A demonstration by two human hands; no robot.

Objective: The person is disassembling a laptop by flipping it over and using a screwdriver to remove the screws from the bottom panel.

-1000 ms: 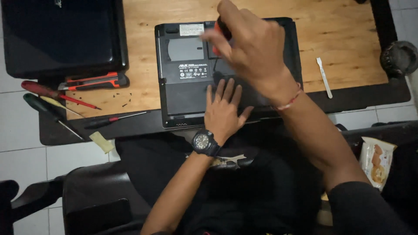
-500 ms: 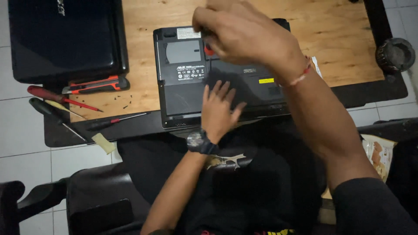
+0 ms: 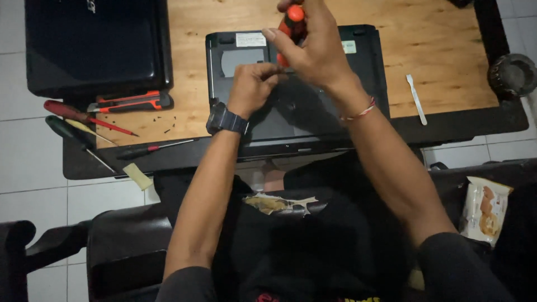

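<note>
An orange-handled screwdriver (image 3: 292,25) is gripped in the right hand (image 3: 313,50), the left hand (image 3: 251,84) pinched at its tip over the upturned laptop (image 3: 358,67) at desk (image 3: 442,39) centre; loose screws (image 3: 165,124) at nine o'clock, base cover still fitted.

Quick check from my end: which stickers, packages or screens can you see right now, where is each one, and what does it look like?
White sticker: rectangular, top left of the upturned laptop's underside.
Pale green sticker: small, squarish, top right of the underside, beside the right hand.
Snack packet: white wrapper with orange-brown picture, lower right, off the table.
No lit screen; a second, closed black laptop lies top left.
</note>
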